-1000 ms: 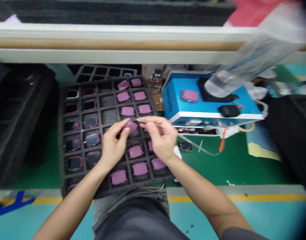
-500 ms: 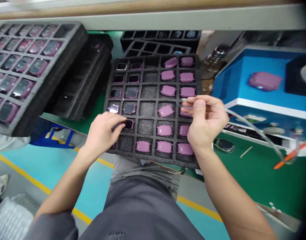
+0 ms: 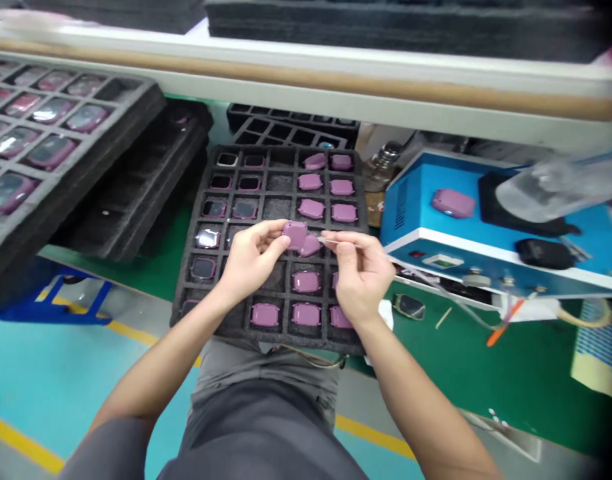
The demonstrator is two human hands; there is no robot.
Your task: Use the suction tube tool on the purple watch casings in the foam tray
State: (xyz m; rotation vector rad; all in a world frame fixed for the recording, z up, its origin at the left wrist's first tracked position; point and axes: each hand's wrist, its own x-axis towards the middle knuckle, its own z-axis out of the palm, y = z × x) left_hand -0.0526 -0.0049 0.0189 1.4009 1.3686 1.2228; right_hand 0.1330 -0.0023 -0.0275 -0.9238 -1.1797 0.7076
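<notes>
1. Twelve pink watch housings (image 3: 311, 209) sit back-up in the right-hand part of the dark foam tray (image 3: 281, 151), the landmark I use for every position here.
2. About nine glass-faced units (image 3: 213, 209) lie screen-up along the tray's left side. My hands hide several cells, so I cannot give an exact count.
3. Bare foam cells (image 3: 280, 182) run down the tray's middle column at its far end, between the screen-up units and the pink backs.
4. My left hand (image 3: 253, 257) is above the middle of the tray with its fingers curled, pinching one held housing (image 3: 295, 235) between thumb and fingertips, pink back showing.
5. My right hand (image 3: 361, 283) is over the tray's right side, pinching a thin pick (image 3: 336, 241). Its tip is just beside a tilted housing (image 3: 311, 245), and a clear hose (image 3: 451, 297) trails away from the hand.
6. Right of the tray, a blue bench machine (image 3: 411, 200) carries one more housing (image 3: 453, 203). A dark watch unit (image 3: 409, 307) lies on the green counter (image 3: 451, 373). Left of the tray is a grey foam tray (image 3: 131, 83) of housings.
7. From here, I judge a little over half the visible units are back-up, with the left columns left screen-up.
</notes>
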